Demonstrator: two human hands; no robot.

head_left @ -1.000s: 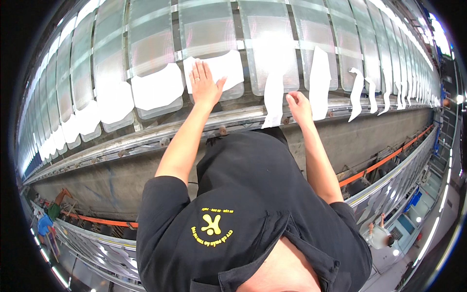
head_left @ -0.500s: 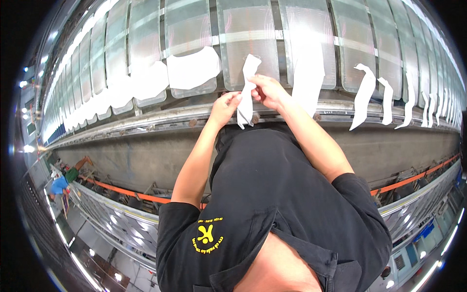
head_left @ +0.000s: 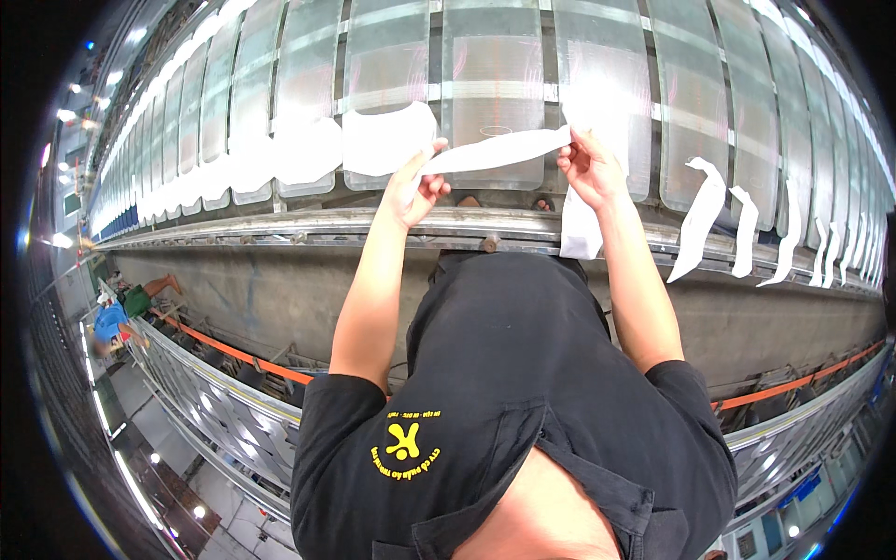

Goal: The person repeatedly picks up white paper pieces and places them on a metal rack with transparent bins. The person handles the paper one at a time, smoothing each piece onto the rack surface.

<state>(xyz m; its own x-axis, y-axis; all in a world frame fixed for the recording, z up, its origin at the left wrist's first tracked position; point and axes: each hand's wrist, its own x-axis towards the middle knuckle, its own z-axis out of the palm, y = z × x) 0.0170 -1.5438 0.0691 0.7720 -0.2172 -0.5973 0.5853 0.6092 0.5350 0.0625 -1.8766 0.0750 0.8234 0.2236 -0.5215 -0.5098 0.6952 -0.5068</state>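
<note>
The person stands over a long metal bench and holds a white fabric strip stretched between both raised hands. The left hand has its fingers curled shut on the strip's left end; the right hand pinches the right end between thumb and fingers, the remaining fingers loosely bent. The strip's long axis runs nearly level from hand to hand, rising slightly toward the right, with a mild sag along its middle. It sits clear above the bench, in front of the row of translucent ribbed panels. Both hands are on the piece, so neither is nearer; each controls one end. A second white piece hangs just below the right hand and drapes over the bench edge; whether it joins the held strip cannot be told. To the left, wider white cut pieces lie in a row against the panels, the nearest just beside the left hand. To the right, narrow white strips hang over the bench edge, well apart from the right hand. Other workers crouch at far left, uninvolved.
</note>
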